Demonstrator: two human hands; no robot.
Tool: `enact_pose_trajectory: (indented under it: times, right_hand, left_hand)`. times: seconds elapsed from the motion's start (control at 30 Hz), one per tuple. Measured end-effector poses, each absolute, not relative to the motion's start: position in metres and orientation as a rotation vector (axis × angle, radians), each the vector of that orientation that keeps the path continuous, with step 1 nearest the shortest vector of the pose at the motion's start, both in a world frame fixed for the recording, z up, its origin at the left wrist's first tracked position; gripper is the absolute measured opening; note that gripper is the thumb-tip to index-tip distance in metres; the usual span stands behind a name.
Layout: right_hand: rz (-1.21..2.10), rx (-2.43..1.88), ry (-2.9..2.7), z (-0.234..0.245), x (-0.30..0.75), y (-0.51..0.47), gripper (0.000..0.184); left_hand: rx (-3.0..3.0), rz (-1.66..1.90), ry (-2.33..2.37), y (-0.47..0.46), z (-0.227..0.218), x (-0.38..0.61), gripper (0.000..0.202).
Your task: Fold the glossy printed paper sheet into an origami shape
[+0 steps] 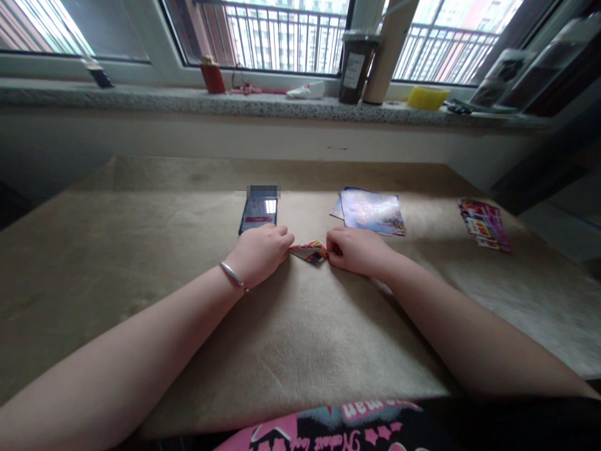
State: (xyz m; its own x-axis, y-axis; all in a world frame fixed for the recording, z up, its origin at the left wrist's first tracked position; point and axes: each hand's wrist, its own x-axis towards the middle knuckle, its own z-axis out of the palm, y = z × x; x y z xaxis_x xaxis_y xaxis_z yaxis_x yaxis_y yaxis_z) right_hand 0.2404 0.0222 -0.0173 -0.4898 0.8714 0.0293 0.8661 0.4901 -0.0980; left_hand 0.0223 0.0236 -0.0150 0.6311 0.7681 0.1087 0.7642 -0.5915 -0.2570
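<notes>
A small folded piece of colourful printed paper (310, 252) lies on the tan cloth-covered table (141, 250) between my two hands. My left hand (260, 252), with a silver bracelet at the wrist, is closed with its fingertips pinching the paper's left end. My right hand (354, 250) is closed too and pinches the paper's right end. Both forearms rest on the table.
A phone (258, 215) lies just beyond my left hand. A stack of printed sheets (373, 211) sits beyond my right hand, another printed sheet (483, 223) farther right. The window sill behind holds a red cup (213, 76), a dark jar (355, 69) and a yellow object (426, 98).
</notes>
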Motion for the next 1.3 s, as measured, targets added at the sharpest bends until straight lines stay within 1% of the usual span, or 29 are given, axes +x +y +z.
enact_pose_trajectory:
  times: [0.13,0.27,0.33,0.43,0.6,0.73,0.9,0.97,1.07,1.17,1.3]
  right_hand:
    - [0.146,-1.444,-2.614,-0.022,0.243,0.023,0.008]
    - [0.221,-1.362,-2.565,-0.024,0.246,0.025,0.013]
    - [0.246,-1.341,-2.560,-0.025,0.246,0.026,0.015]
    - [0.297,-1.310,-2.560,-0.026,0.246,0.027,0.013]
    - [0.424,-1.317,-2.456,-0.029,0.245,0.031,0.011]
    - [0.650,-1.382,-2.281,-0.031,0.246,0.035,0.014]
    - [1.155,-1.373,-1.984,-0.029,0.246,0.037,0.017]
    - [1.268,-1.372,-1.904,-0.029,0.245,0.037,0.017]
    - [1.271,-1.411,-1.877,-0.029,0.243,0.037,0.015]
    - [1.125,-1.424,-1.862,-0.031,0.242,0.037,0.012]
    - [0.966,-1.346,-1.894,-0.035,0.242,0.036,0.020]
  left_hand:
    - [-2.593,0.045,-1.133,0.025,-0.015,0.021,0.013]
    - [-2.627,0.030,-1.086,0.026,-0.016,0.020,0.012]
    - [-2.676,-0.051,-1.076,0.027,-0.018,0.020,0.014]
    - [-2.811,-0.218,-0.999,0.029,-0.021,0.020,0.022]
    - [-3.050,-0.428,-0.922,0.032,-0.029,0.019,0.016]
    - [-3.226,-0.633,-1.019,0.035,-0.032,0.016,0.018]
    - [-3.307,-0.856,-1.321,0.034,-0.028,0.019,0.013]
    - [-3.319,-0.920,-1.423,0.034,-0.027,0.021,0.013]
    - [-3.310,-0.884,-1.458,0.035,-0.027,0.023,0.014]
    - [-3.247,-0.824,-1.401,0.036,-0.027,0.024,0.011]
    - [-3.141,-0.815,-1.439,0.033,-0.028,0.026,0.010]
